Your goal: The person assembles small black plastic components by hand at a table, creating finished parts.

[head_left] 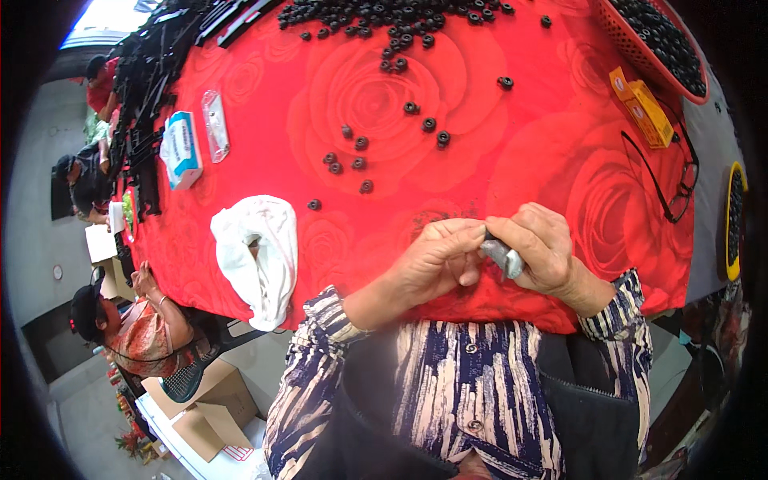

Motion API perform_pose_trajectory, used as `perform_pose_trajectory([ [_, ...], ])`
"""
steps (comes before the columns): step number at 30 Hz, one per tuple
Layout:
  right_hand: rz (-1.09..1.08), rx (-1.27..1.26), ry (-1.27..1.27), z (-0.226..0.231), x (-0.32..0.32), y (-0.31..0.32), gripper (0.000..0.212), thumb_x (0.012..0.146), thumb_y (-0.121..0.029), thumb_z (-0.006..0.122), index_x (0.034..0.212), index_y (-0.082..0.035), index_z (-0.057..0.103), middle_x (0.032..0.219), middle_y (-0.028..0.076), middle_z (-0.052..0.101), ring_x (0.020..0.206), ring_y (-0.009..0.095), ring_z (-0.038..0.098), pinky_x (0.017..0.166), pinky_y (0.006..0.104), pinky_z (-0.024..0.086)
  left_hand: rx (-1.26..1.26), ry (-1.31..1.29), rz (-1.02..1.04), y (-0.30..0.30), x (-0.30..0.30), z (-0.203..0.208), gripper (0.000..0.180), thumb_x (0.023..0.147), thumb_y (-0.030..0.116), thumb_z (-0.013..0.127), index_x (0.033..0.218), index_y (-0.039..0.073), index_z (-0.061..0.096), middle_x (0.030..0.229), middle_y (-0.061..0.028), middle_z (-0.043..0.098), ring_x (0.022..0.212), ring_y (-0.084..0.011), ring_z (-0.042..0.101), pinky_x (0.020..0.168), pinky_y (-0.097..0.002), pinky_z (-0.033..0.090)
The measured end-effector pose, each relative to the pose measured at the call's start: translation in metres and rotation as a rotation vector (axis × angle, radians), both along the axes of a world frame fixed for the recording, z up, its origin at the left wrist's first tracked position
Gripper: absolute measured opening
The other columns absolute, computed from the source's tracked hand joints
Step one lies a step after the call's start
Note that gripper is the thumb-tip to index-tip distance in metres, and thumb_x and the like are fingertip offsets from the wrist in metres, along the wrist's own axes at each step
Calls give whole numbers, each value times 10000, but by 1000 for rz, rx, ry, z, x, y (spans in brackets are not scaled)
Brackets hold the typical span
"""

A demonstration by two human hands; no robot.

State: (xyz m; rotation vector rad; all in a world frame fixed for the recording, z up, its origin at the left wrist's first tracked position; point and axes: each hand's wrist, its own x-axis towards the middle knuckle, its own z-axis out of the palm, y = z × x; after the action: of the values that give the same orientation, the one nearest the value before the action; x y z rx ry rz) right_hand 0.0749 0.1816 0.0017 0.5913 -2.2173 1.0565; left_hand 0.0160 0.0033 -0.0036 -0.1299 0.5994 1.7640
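My left hand [440,260] and my right hand [540,248] meet over the near edge of the red tablecloth. In the fingers of my right hand is a short silver-grey metal tool [502,258]; its kind is partly hidden. My left thumb and forefinger pinch a small dark piece right beside the tool, mostly covered by the fingers. Several small black ring-shaped parts [430,125] lie scattered farther off on the cloth. A black part [314,205] of the same sort lies nearer, to the left.
A white cloth [276,256] lies left of my hands, with a tissue pack [184,152] beyond it. Black parts pile up [392,20] at the far edge. A red basket [612,32], a yellow box [642,108] and glasses [668,188] are right. Other people sit at left.
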Motion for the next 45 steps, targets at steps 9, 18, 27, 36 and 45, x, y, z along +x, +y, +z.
perform_pose_trajectory([
  [9, -46, 66, -47, -4, 0, 3, 233, 699, -88, 697, 873, -22, 556, 644, 58, 452, 523, 213, 489, 458, 334, 384, -595, 1232, 273, -21, -15, 20, 107, 815, 61, 666, 903, 0, 665, 810, -21, 605, 665, -82, 551, 561, -206, 436],
  [18, -78, 85, -122, -7, -6, 5, 221, 698, -80, 685, 861, -44, 540, 649, 64, 418, 545, 232, 486, 483, 351, 395, -1092, 1707, 441, -54, -43, 18, 169, 746, -8, 707, 906, 2, 652, 870, -26, 578, 703, -74, 527, 619, -205, 426],
  [27, -78, 99, -130, -3, -4, 6, 224, 684, -80, 679, 857, -34, 546, 659, 67, 427, 558, 230, 499, 496, 354, 403, -825, 2020, 338, 22, -73, 4, 172, 737, 91, 714, 880, 19, 650, 820, -113, 598, 797, -275, 596, 676, -352, 482],
  [36, -106, 17, -171, -5, -3, 14, 249, 684, -77, 694, 885, -22, 557, 679, 74, 459, 553, 240, 506, 483, 352, 406, -585, 938, 34, 21, -67, 20, 147, 811, 56, 656, 951, 15, 673, 862, -75, 676, 689, -120, 624, 540, -223, 460],
  [45, -85, -143, -89, -2, -3, 4, 363, 668, -50, 716, 1001, -4, 579, 731, 92, 522, 581, 233, 545, 476, 340, 429, -165, 67, -3, 8, -26, 11, 166, 873, 92, 615, 1004, -10, 626, 796, -35, 605, 648, -86, 526, 562, -208, 428],
])
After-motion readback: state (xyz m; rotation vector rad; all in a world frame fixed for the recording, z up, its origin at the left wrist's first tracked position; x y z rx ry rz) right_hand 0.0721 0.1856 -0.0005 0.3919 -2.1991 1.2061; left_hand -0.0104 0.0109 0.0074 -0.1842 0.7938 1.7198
